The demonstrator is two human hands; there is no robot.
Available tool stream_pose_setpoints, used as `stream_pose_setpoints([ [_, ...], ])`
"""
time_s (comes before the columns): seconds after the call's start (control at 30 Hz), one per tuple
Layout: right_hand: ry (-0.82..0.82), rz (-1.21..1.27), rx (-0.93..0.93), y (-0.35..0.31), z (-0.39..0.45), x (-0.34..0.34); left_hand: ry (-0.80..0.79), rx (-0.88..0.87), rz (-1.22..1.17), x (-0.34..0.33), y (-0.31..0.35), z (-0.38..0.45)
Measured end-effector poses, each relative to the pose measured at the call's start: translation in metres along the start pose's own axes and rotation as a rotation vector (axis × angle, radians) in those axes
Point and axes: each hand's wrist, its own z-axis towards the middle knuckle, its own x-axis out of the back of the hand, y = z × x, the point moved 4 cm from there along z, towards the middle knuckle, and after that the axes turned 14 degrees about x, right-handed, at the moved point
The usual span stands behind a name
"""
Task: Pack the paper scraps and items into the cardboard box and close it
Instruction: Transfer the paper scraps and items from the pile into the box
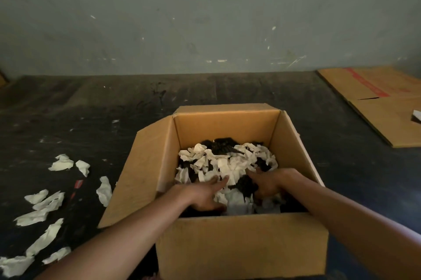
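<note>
Cardboard box (241,245) sits open on the dark tabletop (114,108), flaps up, part-filled with white paper scraps (227,163) mixed with dark items (222,145) whose type cannot be made out. Both hands reach inside over the near wall: left hand (205,193) lies flat with fingers extended on the scraps, gripping nothing; right hand (266,182) is spread loosely over a dark item, whether it grips it cannot be told. More loose scraps (45,206) lie on the tabletop left of the box; flattened cardboard sheet (385,106) lies far right.
</note>
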Motion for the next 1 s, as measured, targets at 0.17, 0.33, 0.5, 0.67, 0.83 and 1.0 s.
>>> stream_pose_setpoints([
  [0.17, 0.119, 0.065, -0.003, 0.002, -0.027, 0.036, 0.104, -0.058, -0.008, 0.028, 0.000, -0.030],
  [0.33, -0.091, 0.092, -0.054, -0.008, -0.047, 0.016, 0.114, -0.045, -0.039, 0.030, 0.001, -0.043],
  [0.5, -0.063, -0.090, -0.173, -0.017, -0.045, -0.016, -0.175, 0.073, -0.022, -0.014, -0.010, -0.021],
  [0.67, -0.128, -0.039, -0.191, -0.025, -0.051, -0.007, -0.181, 0.076, -0.072, -0.002, -0.012, -0.037],
  [0.83, 0.199, 0.069, -0.166, -0.055, -0.066, 0.039, -0.044, 0.026, -0.313, 0.039, -0.018, -0.063],
  [1.0, 0.610, -0.066, -0.155, -0.118, -0.065, 0.056, 0.638, -0.115, -0.301, 0.068, -0.068, -0.107],
])
